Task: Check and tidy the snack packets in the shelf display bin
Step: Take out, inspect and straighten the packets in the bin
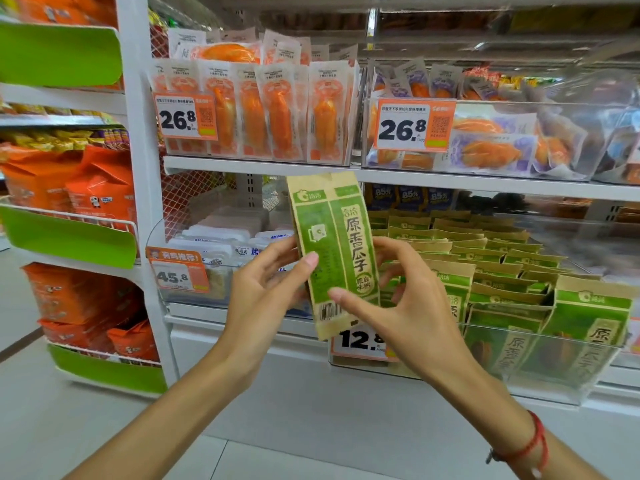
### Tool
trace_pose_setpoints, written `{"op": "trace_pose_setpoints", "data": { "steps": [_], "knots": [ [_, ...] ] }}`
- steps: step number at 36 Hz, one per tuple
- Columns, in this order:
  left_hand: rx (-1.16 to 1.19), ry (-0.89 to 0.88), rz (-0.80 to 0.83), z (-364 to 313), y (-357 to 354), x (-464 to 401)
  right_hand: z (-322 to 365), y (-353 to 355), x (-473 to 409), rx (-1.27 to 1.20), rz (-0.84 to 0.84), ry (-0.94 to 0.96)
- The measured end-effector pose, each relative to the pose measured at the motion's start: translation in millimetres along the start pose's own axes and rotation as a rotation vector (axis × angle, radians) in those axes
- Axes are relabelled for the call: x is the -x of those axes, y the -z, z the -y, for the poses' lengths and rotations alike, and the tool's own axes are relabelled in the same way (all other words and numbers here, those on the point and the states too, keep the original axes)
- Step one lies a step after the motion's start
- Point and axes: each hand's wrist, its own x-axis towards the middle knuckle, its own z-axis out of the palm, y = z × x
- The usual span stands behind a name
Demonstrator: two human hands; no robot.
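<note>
Packet [334,251]: green-and-tan paper pouch, held upright in front of clear bin [540,344], left of stacked packets [491,251]. Left hand [266,289] pinches left edge; right hand [405,303] pinches right edge, thumb on face. Likely light, crinkly, fairly stiff; best gripped by side edges.

The packet [334,251] reads 原香瓜子, with 洽洽 on top. 2 orange tags [185,115] [414,124] each show 26.8. A lower tag [178,273] shows 45.8; the bin tag [362,341] shows 12.
</note>
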Motion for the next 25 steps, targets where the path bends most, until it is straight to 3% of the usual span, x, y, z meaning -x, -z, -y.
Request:
{"op": "trace_pose_setpoints", "data": {
  "steps": [12, 17, 25],
  "knots": [
    [-0.062, 0.127, 0.188, 3, 0, 2, -4, 15, -8, -0.269, -0.246, -0.070],
    [-0.029, 0.115, 0.155, 6, -2, 1, -4, 16, -7, -0.320, -0.164, -0.087],
    [0.093, 0.121, -0.061, 11, 3, -6, -3, 7, -2, -0.231, 0.002, -0.005]
  ]
}}
